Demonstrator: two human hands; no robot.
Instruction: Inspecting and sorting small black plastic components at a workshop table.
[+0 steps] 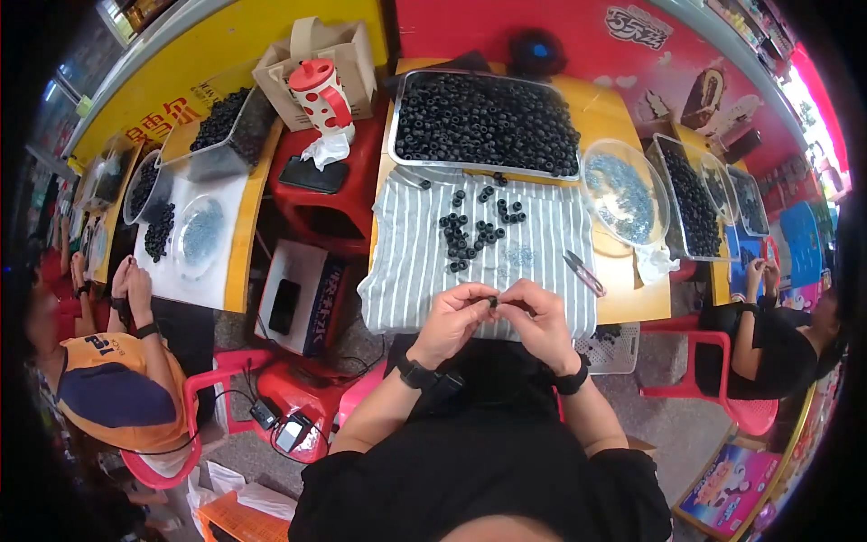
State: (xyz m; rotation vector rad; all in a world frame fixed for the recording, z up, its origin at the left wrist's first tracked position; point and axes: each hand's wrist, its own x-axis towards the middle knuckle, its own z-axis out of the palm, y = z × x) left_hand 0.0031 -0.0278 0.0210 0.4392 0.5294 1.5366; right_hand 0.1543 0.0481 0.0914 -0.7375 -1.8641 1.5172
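Note:
Above the near edge of the striped cloth [397,262], my left hand [452,318] pinches a small black ring-shaped piece [493,302] between thumb and fingertips. My right hand [540,323] meets it there, fingers pressed together at the same piece; anything finer in its grip is too small to make out. Several like black pieces [459,237] lie loose on the cloth ahead of my hands. Beside them is a thin scatter of tiny clear bits [518,256]. Snips with reddish handles [589,278] rest on the cloth to the right.
A clear bin heaped with black pieces [488,117] stands at the back. Right of it sits a round tub of clear bits [623,194]. Beneath the table's right side is a white basket [614,352]. Co-workers sit left [117,379] and right [768,343]; a red stool [321,208] carries a spotted cup.

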